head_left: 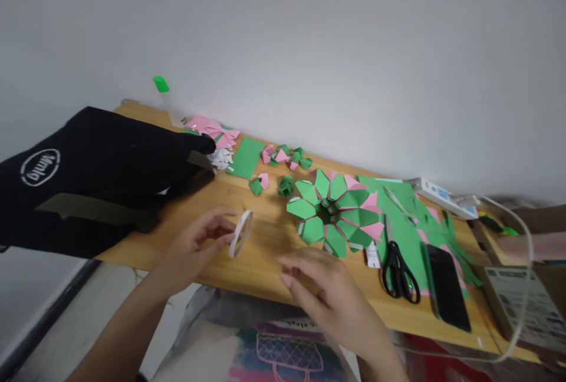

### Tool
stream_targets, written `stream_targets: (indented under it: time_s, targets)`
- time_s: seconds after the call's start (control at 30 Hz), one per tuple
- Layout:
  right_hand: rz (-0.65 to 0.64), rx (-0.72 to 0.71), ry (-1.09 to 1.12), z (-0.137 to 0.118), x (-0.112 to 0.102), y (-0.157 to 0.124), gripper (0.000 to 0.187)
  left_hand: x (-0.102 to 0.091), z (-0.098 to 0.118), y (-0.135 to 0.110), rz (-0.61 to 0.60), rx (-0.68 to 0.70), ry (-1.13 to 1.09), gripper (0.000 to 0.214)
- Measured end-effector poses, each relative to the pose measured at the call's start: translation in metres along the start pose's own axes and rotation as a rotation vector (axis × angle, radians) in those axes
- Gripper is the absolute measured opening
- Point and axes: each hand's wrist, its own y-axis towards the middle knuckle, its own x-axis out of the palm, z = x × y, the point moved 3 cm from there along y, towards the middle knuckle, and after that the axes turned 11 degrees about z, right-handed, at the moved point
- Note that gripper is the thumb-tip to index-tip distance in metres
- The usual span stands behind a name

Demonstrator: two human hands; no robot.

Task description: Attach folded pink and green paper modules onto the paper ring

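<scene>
White tape ring (pixel 239 232) in the left hand (pixel 204 236)

From the head view, I see the left hand pinching the white tape ring by its rim, fingers curled, above the bench (pixel 265 240). The right hand (pixel 326 285) hangs half-curled near the green-and-pink paper flower (pixel 347 200); whether its fingertips grip anything, I cannot tell. Black scissors (pixel 396 264) lie beside a phone (pixel 448 287).

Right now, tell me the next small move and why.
Probably bring the right hand to the thin white roll to feel for an end: the left hand holds it by its rim, while the right hovers apart with nothing visibly gripped.
</scene>
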Motion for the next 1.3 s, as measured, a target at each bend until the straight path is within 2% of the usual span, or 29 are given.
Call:
stream_targets:
  time_s: [0.1, 0.17, 0.27, 0.3, 0.33, 0.4, 0.43, 0.47, 0.53, 0.57, 0.63, 0.73, 0.87, 0.97, 1.07, 1.17, 1.3]
  targets:
    - [0.104, -0.067, -0.114, -0.015, 0.009, 0.023, 0.022, 0.003, 0.006, 0.001, -0.03, 0.008, -0.111, 0.033]
    - [0.094, -0.082, -0.17, -0.022, 0.011, 0.032, 0.022, 0.001, 0.01, 0.002, -0.046, 0.029, -0.132, 0.033]
    - [0.056, -0.043, -0.184, -0.015, -0.01, 0.028, 0.023, -0.006, 0.01, 0.005, -0.029, 0.034, -0.124, 0.032]
    - [0.095, 0.035, -0.194, -0.005, -0.026, 0.022, 0.023, -0.008, 0.009, 0.006, -0.013, 0.032, -0.112, 0.031]
    - [0.214, 0.217, -0.282, 0.011, -0.046, 0.012, 0.024, -0.011, 0.006, 0.007, -0.001, 0.028, -0.098, 0.03]
    - [0.534, 0.78, -0.65, 0.048, -0.092, -0.022, 0.028, -0.014, 0.001, 0.01, -0.003, 0.017, -0.077, 0.03]
    - [0.544, 0.936, -0.728, 0.064, -0.107, -0.039, 0.027, -0.015, -0.002, 0.012, -0.016, 0.008, -0.075, 0.031]
    - [0.507, 1.03, -0.748, 0.08, -0.117, -0.054, 0.023, -0.015, -0.004, 0.014, -0.031, -0.003, -0.079, 0.033]
    - [0.394, 1.153, -0.71, 0.108, -0.123, -0.077, 0.021, -0.012, -0.007, 0.018, -0.05, -0.028, -0.082, 0.038]
    - [0.354, 1.184, -0.685, 0.12, -0.121, -0.084, 0.031, -0.009, -0.007, 0.02, -0.056, -0.032, -0.076, 0.04]
    - [0.334, 1.215, -0.652, 0.139, -0.114, -0.093, 0.034, -0.003, -0.005, 0.022, -0.074, -0.028, -0.038, 0.04]
    - [0.38, 1.255, -0.601, 0.157, -0.106, -0.099, 0.036, 0.007, 0.004, 0.02, -0.096, 0.01, 0.041, 0.035]
    - [0.523, 1.266, -0.454, 0.171, -0.113, -0.107, 0.038, 0.011, 0.019, 0.011, -0.103, 0.073, 0.113, 0.032]
    - [0.666, 1.224, -0.255, 0.174, -0.121, -0.116, 0.037, 0.01, 0.028, 0.006, -0.08, 0.107, 0.108, 0.03]
    - [0.792, 1.109, 0.042, 0.165, -0.119, -0.124, 0.034, 0.006, 0.036, 0.003, -0.054, 0.137, 0.106, 0.028]
    - [0.887, 0.901, 0.364, 0.142, -0.107, -0.129, 0.052, 0.005, 0.04, 0.002, -0.079, 0.145, 0.108, 0.026]
    - [0.987, 0.702, 0.644, 0.103, -0.087, -0.132, 0.067, 0.01, 0.047, 0.004, -0.138, 0.185, 0.122, 0.026]
